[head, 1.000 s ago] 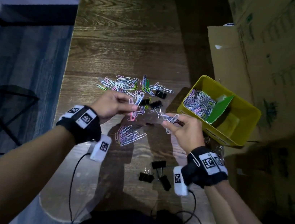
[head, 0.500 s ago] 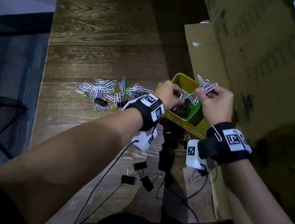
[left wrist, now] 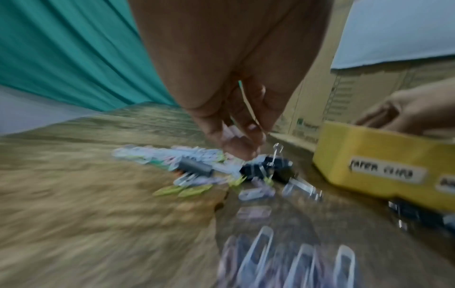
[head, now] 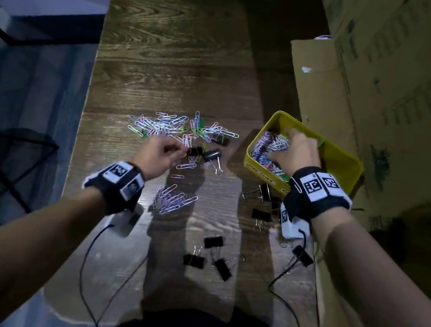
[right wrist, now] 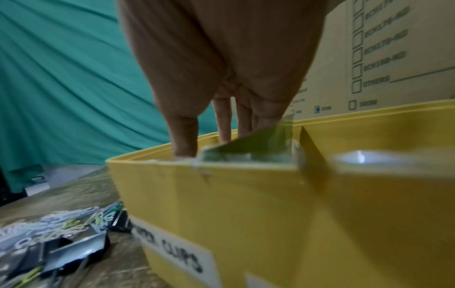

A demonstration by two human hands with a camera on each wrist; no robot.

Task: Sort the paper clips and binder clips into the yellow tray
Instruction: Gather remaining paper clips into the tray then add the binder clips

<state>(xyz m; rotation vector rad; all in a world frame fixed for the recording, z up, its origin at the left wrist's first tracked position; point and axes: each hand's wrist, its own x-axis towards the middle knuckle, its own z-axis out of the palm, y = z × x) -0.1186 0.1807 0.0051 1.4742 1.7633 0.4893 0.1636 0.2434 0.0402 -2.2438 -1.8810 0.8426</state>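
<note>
The yellow tray (head: 343, 164) stands at the table's right, split by a green divider (head: 321, 144). Its left compartment holds paper clips (head: 262, 149). My right hand (head: 289, 140) reaches into that compartment with fingers (right wrist: 222, 120) straight and spread over the clips, gripping nothing. My left hand (head: 176, 149) hovers loosely curled at the near edge of the loose paper clip pile (head: 183, 128), beside two black binder clips (head: 211, 154); I see nothing held in it. A small bundle of paper clips (head: 173, 199) lies nearer me.
Black binder clips lie scattered at the front (head: 209, 256) and in front of the tray (head: 262, 197). A large cardboard box (head: 385, 90) stands right behind the tray. The table's left edge (head: 84, 122) drops to the floor. Wrist cables (head: 87, 256) trail toward me.
Half a second ago both hands were over the tray, the right holding a bunch of paper clips. The left hand has swung back to the pile; the right has gone down into the tray, its bunch released.
</note>
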